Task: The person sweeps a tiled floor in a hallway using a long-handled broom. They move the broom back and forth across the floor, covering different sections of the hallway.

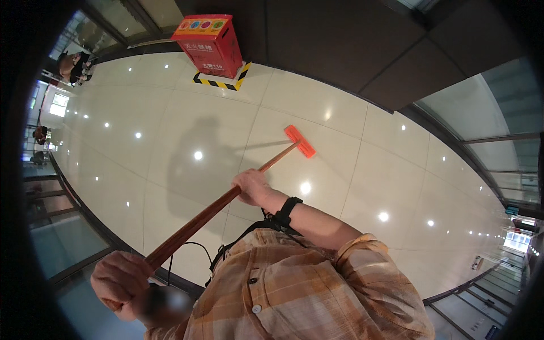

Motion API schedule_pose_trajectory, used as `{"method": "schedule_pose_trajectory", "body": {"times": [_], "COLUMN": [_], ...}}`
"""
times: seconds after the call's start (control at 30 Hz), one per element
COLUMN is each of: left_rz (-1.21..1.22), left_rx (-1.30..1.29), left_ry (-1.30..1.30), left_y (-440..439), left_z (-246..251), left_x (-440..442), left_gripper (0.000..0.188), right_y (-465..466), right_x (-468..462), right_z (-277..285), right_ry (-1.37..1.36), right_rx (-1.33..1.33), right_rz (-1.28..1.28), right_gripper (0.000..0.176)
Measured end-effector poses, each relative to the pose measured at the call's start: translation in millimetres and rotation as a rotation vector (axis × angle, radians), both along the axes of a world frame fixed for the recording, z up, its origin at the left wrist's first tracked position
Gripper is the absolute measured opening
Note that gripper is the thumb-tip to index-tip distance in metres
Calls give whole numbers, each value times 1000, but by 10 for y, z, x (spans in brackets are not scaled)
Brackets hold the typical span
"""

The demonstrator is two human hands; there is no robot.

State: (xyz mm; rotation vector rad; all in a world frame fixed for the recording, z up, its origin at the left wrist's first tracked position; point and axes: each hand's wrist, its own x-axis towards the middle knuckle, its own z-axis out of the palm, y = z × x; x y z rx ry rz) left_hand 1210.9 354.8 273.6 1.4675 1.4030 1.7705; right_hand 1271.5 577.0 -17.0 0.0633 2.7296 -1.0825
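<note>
A long reddish-brown wooden handle [197, 225] runs diagonally from the lower left towards an orange-red broom or brush head [300, 141] that rests on the glossy tiled floor [314, 110]. High on the handle, near its upper end, my left hand [121, 284] is closed around it. My right hand [253, 187] grips the same handle farther down, between the left hand and the head. A black band [289, 211] is on the right wrist. The underside of the head is hidden.
A red fire extinguisher box [210, 46] stands by the dark wall [323, 51], with black-and-yellow floor tape [216, 84] around its base. Glass panels line both sides of the corridor. A person [74, 68] is far off at the upper left. A thin black cable [171, 265] hangs near my waist.
</note>
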Motion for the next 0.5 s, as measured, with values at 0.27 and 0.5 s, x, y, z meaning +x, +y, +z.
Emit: {"method": "schedule_pose_trajectory", "body": {"times": [0.27, 0.5], "left_rz": [20, 274], "left_rx": [-133, -103], "left_ry": [-315, -303], "left_y": [303, 305], "left_z": [-595, -355], "left_x": [390, 689], "left_gripper": [21, 19], "right_y": [654, 490], "right_x": [766, 763], "right_z": [-189, -268], "right_ry": [-80, 47], "right_rx": [145, 123], "right_rz": [-156, -145], "right_gripper": [8, 4]}}
